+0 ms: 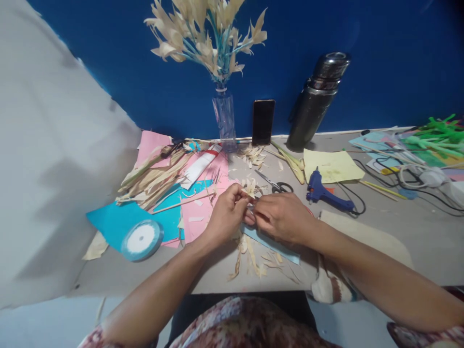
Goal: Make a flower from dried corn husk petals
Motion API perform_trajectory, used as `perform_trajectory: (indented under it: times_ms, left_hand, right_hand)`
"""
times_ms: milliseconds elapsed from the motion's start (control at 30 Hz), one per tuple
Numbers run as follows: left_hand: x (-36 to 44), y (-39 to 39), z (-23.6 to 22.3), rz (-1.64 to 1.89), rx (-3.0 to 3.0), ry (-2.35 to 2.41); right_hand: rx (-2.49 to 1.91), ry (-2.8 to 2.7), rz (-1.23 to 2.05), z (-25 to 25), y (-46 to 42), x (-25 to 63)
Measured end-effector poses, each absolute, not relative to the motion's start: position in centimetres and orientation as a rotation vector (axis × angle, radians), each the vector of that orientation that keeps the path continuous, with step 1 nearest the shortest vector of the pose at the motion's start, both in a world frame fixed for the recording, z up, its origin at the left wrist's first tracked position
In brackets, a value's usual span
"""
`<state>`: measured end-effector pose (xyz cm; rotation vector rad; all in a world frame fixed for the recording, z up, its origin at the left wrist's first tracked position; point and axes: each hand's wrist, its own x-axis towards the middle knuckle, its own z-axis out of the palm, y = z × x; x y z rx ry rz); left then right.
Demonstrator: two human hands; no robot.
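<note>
My left hand [229, 212] and my right hand [281, 218] meet over the middle of the table, fingertips nearly touching. The left fingers pinch a small piece of pale dried husk [250, 186], whose pointed tips show just above them. My right fingers are curled closed against the same spot, and what lies in them is hidden. Under the hands a light blue paper strip [273, 245] rests on the table. Thin husk scraps [250, 256] are scattered nearer to me. Black-handled scissors [277, 184] lie just beyond the right hand.
A blue glue gun [328, 195] lies to the right, near yellow paper [331, 166]. At left are a ribbon roll [142, 240], blue paper [108, 220] and a husk pile [159, 181]. Along the wall stand a bottle with husk flowers [224, 116], a phone [263, 122] and a flask [313, 106].
</note>
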<state>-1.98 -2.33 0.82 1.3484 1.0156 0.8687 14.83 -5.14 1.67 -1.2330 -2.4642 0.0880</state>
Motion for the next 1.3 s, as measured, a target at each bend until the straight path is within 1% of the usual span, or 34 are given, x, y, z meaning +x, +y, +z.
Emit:
perform_trajectory:
  times_ms: [133,367,433,500,633,733,1300]
  left_hand:
    - [-2.05,-2.31,0.84,0.880,1.379,0.993]
    - [-2.13,-2.33,1.53,0.894,1.366,0.990]
    - [-2.16,-2.25,1.63,0.890,1.332,0.984]
    - [-2.21,-2.11,1.57,0.907,1.296,0.978]
    - [-2.37,-1.84,1.23,0.910,1.272,0.996]
    - [-2.41,-1.86,1.17,0.885,1.294,1.023]
    - [-2.31,-2.71,1.50,0.882,1.494,1.098]
  right_hand:
    - [-1.324,-2.339,0.294,1.84,-5.17,14.66]
    - [-1.343,-2.023,0.877,2.31,-4.92,14.28]
    - [-1.348,-1.980,0.943,2.21,-4.86,14.29]
    - [-1.365,-2.002,0.870,2.02,-4.89,14.36]
    - [-1.327,-2.195,0.461,1.71,-5.22,14.51]
    - [-1.315,-2.284,0.292,1.71,-5.49,14.54]
    - [-1.430,-2.310,0.258,1.71,-5.43,14.25]
